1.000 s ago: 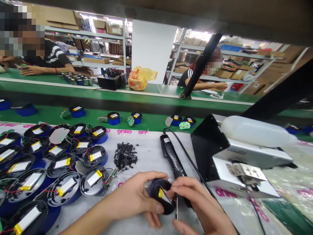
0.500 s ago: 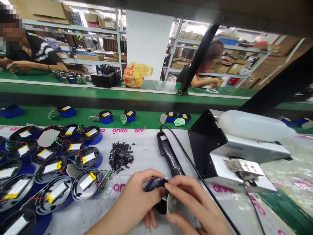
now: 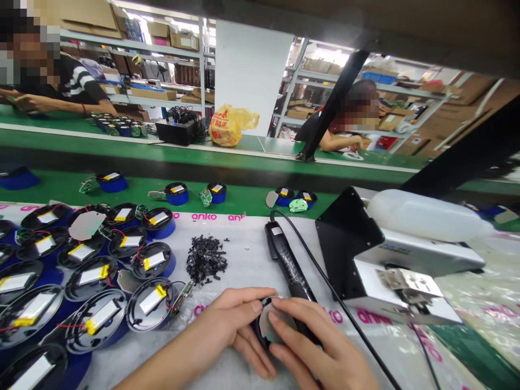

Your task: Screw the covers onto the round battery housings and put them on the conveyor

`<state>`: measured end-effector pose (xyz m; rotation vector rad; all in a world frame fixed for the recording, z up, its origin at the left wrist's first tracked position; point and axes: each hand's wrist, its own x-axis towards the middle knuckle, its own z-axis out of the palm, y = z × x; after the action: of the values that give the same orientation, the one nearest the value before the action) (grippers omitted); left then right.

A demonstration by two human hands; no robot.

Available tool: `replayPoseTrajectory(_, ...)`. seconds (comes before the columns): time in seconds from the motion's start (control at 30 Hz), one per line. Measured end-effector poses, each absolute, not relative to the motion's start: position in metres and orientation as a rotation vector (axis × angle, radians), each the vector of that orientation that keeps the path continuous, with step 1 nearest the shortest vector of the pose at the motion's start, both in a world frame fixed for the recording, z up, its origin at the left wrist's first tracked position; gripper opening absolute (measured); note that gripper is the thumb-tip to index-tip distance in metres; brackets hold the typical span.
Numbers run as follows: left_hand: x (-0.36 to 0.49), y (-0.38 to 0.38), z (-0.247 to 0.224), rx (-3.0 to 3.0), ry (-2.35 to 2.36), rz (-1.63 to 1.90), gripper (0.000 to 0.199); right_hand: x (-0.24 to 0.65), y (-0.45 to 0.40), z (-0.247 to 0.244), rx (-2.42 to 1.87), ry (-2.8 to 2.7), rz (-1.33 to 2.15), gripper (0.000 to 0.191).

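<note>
Between my two hands, low in the middle, is a round dark housing (image 3: 264, 337) with a flat grey disc (image 3: 274, 323) lying over its opening. My left hand (image 3: 233, 325) grips the housing's left rim, thumb on top and fingers beneath. Fingertips of my right hand (image 3: 312, 341) rest on the grey disc and round the right edge. Just beyond my hands lies a black corded tool (image 3: 286, 262). A heap of small black pieces (image 3: 206, 259) sits to its left. Blue round housings (image 3: 152, 262) with white batteries and red wires fill the left side.
Several more housings (image 3: 177, 194) stand on the green surface (image 3: 244, 203) behind. At right is a metal device (image 3: 414, 254) with a translucent bottle (image 3: 426, 211); a black cable (image 3: 345, 309) runs past my right hand. Two people (image 3: 77, 81) sit across the bench.
The grey disc, previously tilted up at the housing's right side, now lies over the opening. My right fingers have moved onto its face. The view has shifted slightly.
</note>
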<state>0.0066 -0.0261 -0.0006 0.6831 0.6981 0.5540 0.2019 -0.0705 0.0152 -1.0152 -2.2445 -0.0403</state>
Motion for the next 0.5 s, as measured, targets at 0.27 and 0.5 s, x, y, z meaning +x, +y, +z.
replayPoseTrajectory(0.27, 0.013, -0.029, -0.002, 0.754, 0.755, 0.562, 0.068, 0.203, -0.077, 0.013, -1.135, -2.345, -0.275, 0.03)
replayPoseTrajectory(0.5, 0.014, -0.035, -0.012, 0.807, 0.794, 0.605, 0.074, 0.202, -0.076, 0.021, -1.177, -2.331, -0.133, 0.025)
